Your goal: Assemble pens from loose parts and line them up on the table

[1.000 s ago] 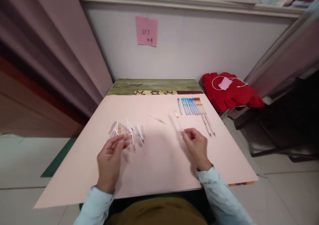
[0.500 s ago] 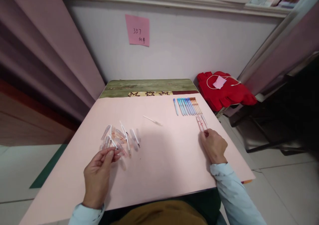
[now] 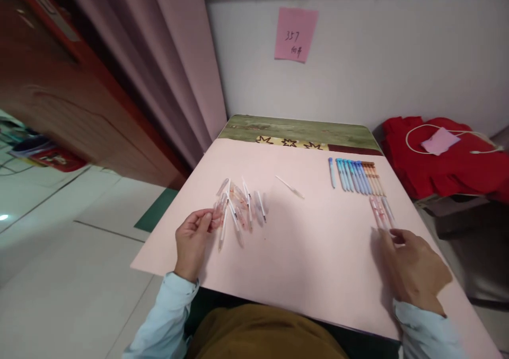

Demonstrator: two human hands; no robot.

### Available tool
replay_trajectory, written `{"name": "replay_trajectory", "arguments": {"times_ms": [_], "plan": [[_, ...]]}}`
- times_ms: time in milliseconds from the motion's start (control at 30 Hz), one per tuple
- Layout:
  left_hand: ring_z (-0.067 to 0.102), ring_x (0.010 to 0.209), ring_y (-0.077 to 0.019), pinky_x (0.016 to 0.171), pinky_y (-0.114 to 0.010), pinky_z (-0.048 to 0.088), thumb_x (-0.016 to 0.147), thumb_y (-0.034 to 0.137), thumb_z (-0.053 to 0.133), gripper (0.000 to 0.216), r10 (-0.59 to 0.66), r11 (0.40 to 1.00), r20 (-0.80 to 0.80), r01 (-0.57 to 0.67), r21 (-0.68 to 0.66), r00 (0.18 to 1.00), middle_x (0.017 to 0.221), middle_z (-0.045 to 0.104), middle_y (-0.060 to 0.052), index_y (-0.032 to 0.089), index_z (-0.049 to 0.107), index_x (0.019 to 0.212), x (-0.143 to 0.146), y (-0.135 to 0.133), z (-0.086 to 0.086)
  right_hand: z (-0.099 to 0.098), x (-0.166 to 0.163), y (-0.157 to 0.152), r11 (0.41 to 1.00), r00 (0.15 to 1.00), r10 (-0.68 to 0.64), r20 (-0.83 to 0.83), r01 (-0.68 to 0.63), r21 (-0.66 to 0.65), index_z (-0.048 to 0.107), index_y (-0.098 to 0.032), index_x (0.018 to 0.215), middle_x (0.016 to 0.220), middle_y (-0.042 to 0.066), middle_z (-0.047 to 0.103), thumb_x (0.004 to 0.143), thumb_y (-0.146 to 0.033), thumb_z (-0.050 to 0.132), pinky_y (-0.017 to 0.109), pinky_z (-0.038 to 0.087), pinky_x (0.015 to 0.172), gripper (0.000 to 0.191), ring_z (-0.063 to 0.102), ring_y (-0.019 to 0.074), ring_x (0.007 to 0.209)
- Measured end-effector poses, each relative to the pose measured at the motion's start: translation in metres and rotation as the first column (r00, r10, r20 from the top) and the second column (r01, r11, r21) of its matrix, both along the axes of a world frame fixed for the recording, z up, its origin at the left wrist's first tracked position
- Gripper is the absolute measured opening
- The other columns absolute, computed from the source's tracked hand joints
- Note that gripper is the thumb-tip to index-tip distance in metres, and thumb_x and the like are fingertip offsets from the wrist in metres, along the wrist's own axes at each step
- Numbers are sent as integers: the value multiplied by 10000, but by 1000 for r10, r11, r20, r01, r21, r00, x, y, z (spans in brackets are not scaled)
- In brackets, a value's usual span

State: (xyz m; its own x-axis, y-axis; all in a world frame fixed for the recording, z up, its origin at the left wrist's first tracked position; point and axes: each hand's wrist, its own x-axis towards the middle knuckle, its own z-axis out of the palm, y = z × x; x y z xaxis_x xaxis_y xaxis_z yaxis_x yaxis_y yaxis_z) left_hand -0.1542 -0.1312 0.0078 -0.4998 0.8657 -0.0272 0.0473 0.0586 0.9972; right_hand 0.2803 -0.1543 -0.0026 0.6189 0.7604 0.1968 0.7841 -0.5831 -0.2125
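On the left of the pink-covered table lies a loose pile of clear pen barrels and white pen refills (image 3: 249, 205). My left hand (image 3: 194, 239) is at the near left side of this pile, its thumb and fingers closed on a clear pen barrel (image 3: 217, 210). Across the table, my right hand (image 3: 417, 269) is just below a short row of pink-patterned clear pens (image 3: 379, 212). Its fingers look parted and hold nothing that I can see, though it is slightly blurred.
Blue and brown capped pens (image 3: 352, 176) line up at the back right. A single slim pen (image 3: 290, 187) lies mid-table. Beyond the right edge is red cloth (image 3: 401, 163) with a white cable. A pink note (image 3: 296, 34) is stuck to the wall.
The camera view has swung left. My right hand has drawn back slightly from the pink pens, its fingers parting. My left hand has shifted to the pile's left side.
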Motion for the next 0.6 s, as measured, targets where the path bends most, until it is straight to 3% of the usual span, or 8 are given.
{"name": "replay_trajectory", "arguments": {"times_ms": [133,233,300,400,500,600], "plan": [[564,592,-112,602,-247,459,766,381,721,286,37,999,-8,-37,9,999,822,726,-63,150,699,933,-16,-2,-3,18,-14,1,990,995,62,-74,-52,130,726,-270,883,786,75,719,813,-538,579,339,357,524,314,627,274,670],[552,584,-108,581,-242,445,763,375,720,281,54,998,-17,-54,17,998,831,725,-66,147,698,926,-22,-3,-6,26,-42,6,955,966,236,-108,-210,209,727,-251,839,721,44,707,803,-546,579,309,378,539,332,627,229,622],[544,579,-105,564,-235,432,761,367,721,272,54,998,-13,-54,15,998,819,725,-65,146,699,919,-22,-4,-7,25,-71,9,883,889,433,-151,-385,269,727,-225,815,742,48,712,828,-540,549,289,395,555,362,628,193,599],[536,572,-104,544,-233,416,764,355,717,265,32,999,7,-32,3,999,812,727,-69,143,698,923,-19,-6,-7,19,-123,12,724,675,689,-265,-628,286,714,-216,850,761,29,715,875,-451,545,261,421,589,291,621,155,588],[527,564,-107,533,-239,413,764,356,715,271,18,1000,15,-18,-10,1000,810,729,-77,139,699,926,-18,-9,-7,14,-174,15,607,505,777,-375,-759,235,694,-218,841,763,7,711,895,-332,557,238,425,624,186,630,141,630],[531,566,-110,534,-244,416,762,362,717,273,20,1000,13,-20,-17,1000,812,730,-80,141,698,923,-20,-12,-8,11,-212,22,545,459,796,-395,-827,138,679,-209,871,789,12,716,896,-300,576,246,414,636,139,641,155,668]]}}
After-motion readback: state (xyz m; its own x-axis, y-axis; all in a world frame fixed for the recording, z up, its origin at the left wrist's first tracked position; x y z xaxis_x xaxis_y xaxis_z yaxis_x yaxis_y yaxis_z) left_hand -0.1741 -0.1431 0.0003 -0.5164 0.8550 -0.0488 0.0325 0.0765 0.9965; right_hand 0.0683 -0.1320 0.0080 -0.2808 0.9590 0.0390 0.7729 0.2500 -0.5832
